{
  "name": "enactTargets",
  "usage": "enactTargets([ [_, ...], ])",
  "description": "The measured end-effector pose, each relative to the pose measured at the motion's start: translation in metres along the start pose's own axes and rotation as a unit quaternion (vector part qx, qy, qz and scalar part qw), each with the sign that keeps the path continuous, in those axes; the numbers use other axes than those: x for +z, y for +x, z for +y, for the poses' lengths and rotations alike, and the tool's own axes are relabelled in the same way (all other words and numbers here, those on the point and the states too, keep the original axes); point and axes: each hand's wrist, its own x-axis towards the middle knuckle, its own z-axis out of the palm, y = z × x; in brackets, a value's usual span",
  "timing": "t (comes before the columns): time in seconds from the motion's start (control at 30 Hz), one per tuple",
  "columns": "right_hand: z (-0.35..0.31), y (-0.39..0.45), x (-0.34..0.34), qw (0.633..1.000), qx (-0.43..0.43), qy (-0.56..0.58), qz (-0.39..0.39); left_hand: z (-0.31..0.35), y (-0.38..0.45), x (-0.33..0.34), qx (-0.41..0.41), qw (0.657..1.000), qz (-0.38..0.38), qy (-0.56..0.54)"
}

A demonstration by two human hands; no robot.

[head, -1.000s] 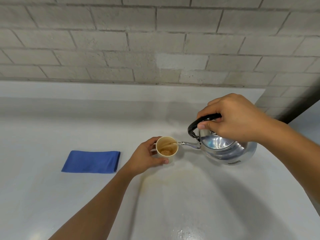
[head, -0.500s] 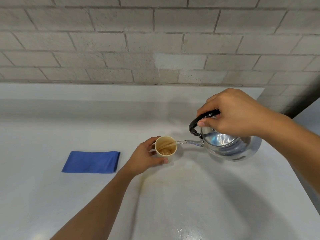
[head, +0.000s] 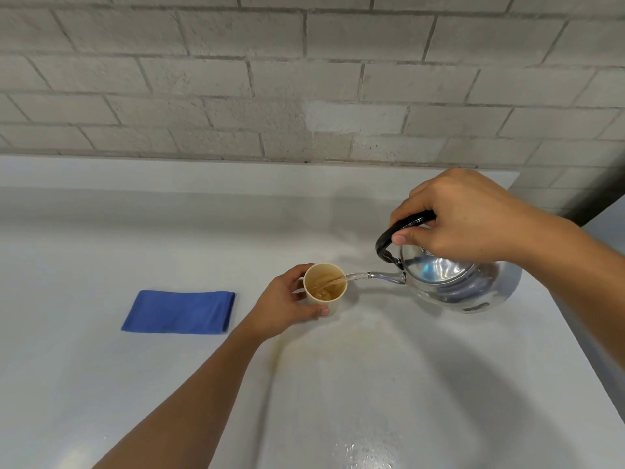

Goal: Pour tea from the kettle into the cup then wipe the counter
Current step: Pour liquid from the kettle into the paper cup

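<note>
Pale grey brick wall (head: pixel 304 79) runs behind a white desk (head: pixel 101 384), with a low white ledge where the two meet. Near the middle of the desk stands the cup (head: pixel 325 288), a small cream one, upright, with brown tea in its bottom. A thin stream of tea crosses its right rim from the spout (head: pixel 378 276) of the kettle (head: pixel 463 286), whose tip sits just beside that rim. The kettle is shiny metal, tilted toward the cup and lifted clear of the desk at its right side. Its black handle (head: pixel 397 231) arches over the lid.

The right hand (head: pixel 463 221) is wrapped tight around that handle, thumb pressed along the front, and it hides most of the lid. The left hand (head: pixel 284 306) curls around the cup's left and near side, thumb in front and fingers behind, touching the wall of the cup.

A folded blue cloth (head: pixel 179 312) lies flat on the desk well to the left of the cup, apart from both hands. A faint brownish stain (head: pixel 338 336) marks the desk just in front of the cup. Small water drops (head: pixel 358 451) glisten near the bottom edge. Both forearms are bare. A dark strip (head: pixel 605 198) shows at the far right past the desk's end.
</note>
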Motion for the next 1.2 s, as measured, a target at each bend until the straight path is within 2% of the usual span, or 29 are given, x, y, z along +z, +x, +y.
enactTargets([
  [0.87, -0.005, 0.008, 0.003, 1.000, -0.010, -0.001, -0.012, 0.004, -0.001, 0.000, -0.012, 1.000, -0.004, -0.002],
  [1.2, 0.003, -0.005, 0.005, 0.998, 0.028, 0.048, 0.007, 0.006, -0.003, 0.001, -0.019, 1.000, 0.000, 0.003],
])
